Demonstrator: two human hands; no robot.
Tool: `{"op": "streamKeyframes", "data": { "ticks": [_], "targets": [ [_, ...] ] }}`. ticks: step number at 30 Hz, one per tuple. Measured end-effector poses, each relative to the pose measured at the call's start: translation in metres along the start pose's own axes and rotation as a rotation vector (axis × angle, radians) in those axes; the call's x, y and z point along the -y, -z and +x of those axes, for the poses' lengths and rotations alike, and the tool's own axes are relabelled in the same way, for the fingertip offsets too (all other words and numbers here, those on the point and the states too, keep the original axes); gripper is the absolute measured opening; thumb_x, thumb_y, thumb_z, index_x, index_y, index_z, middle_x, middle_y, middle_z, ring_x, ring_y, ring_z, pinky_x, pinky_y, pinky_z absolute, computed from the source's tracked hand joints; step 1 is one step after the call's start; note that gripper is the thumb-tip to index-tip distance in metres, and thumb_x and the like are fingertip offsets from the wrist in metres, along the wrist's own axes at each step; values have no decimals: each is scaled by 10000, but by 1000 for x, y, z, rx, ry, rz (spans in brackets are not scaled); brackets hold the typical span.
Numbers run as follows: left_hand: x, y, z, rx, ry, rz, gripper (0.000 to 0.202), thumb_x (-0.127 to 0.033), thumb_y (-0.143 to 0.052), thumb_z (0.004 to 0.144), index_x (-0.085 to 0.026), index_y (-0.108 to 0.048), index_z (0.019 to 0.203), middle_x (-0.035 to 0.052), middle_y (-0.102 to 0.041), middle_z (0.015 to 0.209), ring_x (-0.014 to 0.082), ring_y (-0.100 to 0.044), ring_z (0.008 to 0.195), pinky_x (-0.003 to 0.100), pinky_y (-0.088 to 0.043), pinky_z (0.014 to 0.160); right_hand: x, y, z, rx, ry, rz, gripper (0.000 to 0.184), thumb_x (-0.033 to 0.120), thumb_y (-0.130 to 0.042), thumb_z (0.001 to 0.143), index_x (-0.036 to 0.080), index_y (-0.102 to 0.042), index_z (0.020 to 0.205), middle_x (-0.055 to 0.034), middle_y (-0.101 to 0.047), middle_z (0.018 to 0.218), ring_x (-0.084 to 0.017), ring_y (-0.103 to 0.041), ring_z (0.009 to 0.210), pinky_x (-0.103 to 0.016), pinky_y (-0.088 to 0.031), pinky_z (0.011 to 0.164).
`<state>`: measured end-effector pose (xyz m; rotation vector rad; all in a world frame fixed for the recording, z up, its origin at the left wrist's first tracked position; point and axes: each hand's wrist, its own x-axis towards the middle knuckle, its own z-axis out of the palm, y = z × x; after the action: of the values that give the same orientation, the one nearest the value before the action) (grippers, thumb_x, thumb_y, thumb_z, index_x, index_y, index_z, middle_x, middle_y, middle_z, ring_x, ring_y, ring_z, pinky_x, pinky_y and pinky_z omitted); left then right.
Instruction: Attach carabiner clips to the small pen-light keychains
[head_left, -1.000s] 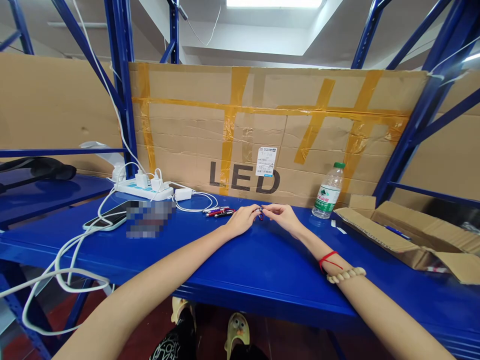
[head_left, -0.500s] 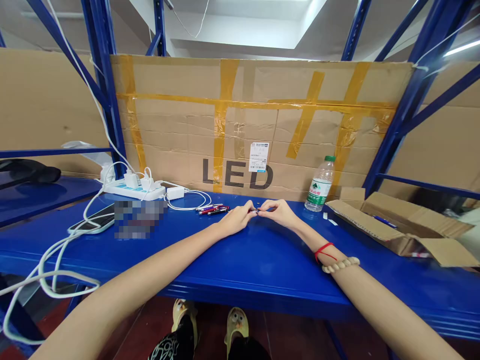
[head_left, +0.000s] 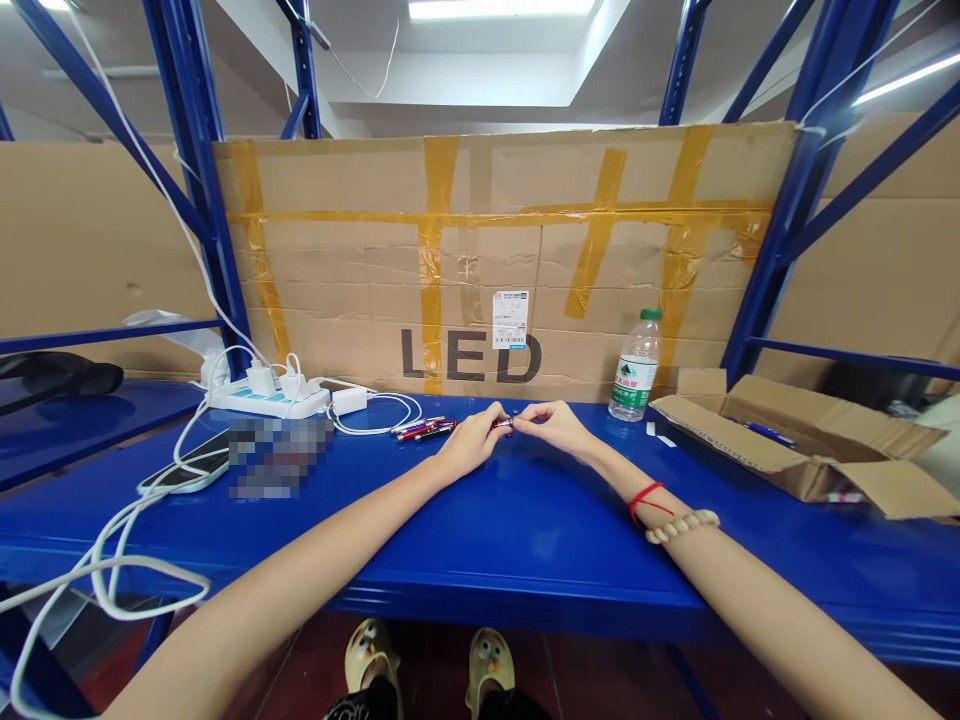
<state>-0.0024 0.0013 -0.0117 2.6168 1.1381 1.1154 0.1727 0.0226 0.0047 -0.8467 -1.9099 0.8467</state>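
Over the middle of the blue tabletop, my left hand (head_left: 472, 442) is closed around a small pen (head_left: 503, 423), mostly hidden by the fingers; a silver and dark red bit of it shows. My right hand (head_left: 555, 427) meets it from the other side, thumb and fingertips pinched on the pen's end. Several pens (head_left: 424, 430), red, purple and black, lie in a loose bunch just left of my left hand.
On the left are a white power strip (head_left: 259, 398) with plugs, looping white cables (head_left: 112, 560) and a phone (head_left: 187, 465). On the right, a water bottle (head_left: 634, 370) stands beside an open cardboard box (head_left: 757, 450). A large cardboard sheet (head_left: 337, 280) closes off the back.
The view has tilted up and shifted slightly. Both hands stay together at the pen, with only small finger movement.
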Motion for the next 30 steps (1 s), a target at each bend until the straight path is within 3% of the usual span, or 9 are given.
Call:
{"op": "streamKeyframes", "data": {
  "ticks": [9, 12, 15, 17, 21, 24, 30],
  "targets": [
    [-4, 1, 1, 15, 48, -64, 224, -306, -367, 875, -228, -445, 1070, -15, -607, 745, 145, -594, 730, 242, -439, 686, -3, 4, 0, -2, -113, 54, 360, 460, -688, 573, 120, -671, 691, -31, -617, 659, -93, -466, 582, -216, -313, 506],
    [-5, 2, 0, 33, -2, -33, 277, -275, -359, 877, -254, -439, 1141, -1, -628, 873, 150, -591, 814, 256, -438, 747, -3, 6, -2, 10, -130, 38, 366, 476, -689, 566, 121, -656, 649, -11, -583, 607, -77, -424, 545, -215, -296, 495],
    [-3, 1, 0, 36, -68, -9, 264, -245, -358, 873, -254, -485, 1105, 9, -607, 1040, 159, -559, 942, 263, -415, 821, -3, 3, -3, 17, -161, 20, 386, 505, -674, 573, 124, -637, 619, 11, -534, 558, -63, -386, 506, -210, -281, 474],
    [-2, 1, 0, 40, -56, 10, 245, -243, -350, 875, -243, -514, 1057, 12, -605, 1054, 166, -550, 968, 264, -411, 826, -2, -2, -2, -5, -170, -1, 399, 521, -670, 568, 125, -621, 591, 19, -507, 533, -57, -376, 487, -206, -283, 464],
    [-1, 0, 2, 48, 70, 40, 250, -275, -297, 891, -245, -520, 999, 4, -625, 957, 166, -581, 855, 260, -430, 733, 2, -11, 0, -110, -113, -61, 415, 537, -651, 580, 125, -602, 573, -7, -547, 552, -68, -420, 484, -210, -332, 470],
    [-1, 1, 4, 62, 156, 34, 255, -316, -277, 893, -249, -510, 970, -9, -625, 851, 160, -580, 768, 243, -420, 651, 3, -11, 3, -172, -5, -64, 403, 502, -670, 575, 125, -638, 714, -37, -608, 666, -79, -469, 497, -215, -370, 473],
    [3, 1, 6, 97, 182, -98, 249, -329, -277, 884, -228, -504, 859, -52, -531, 608, 116, -521, 613, 212, -380, 611, 1, -3, 3, -51, 99, -46, 346, 430, -682, 582, 132, -668, 757, -65, -618, 810, -91, -516, 521, -206, -367, 421]
  ]
}}
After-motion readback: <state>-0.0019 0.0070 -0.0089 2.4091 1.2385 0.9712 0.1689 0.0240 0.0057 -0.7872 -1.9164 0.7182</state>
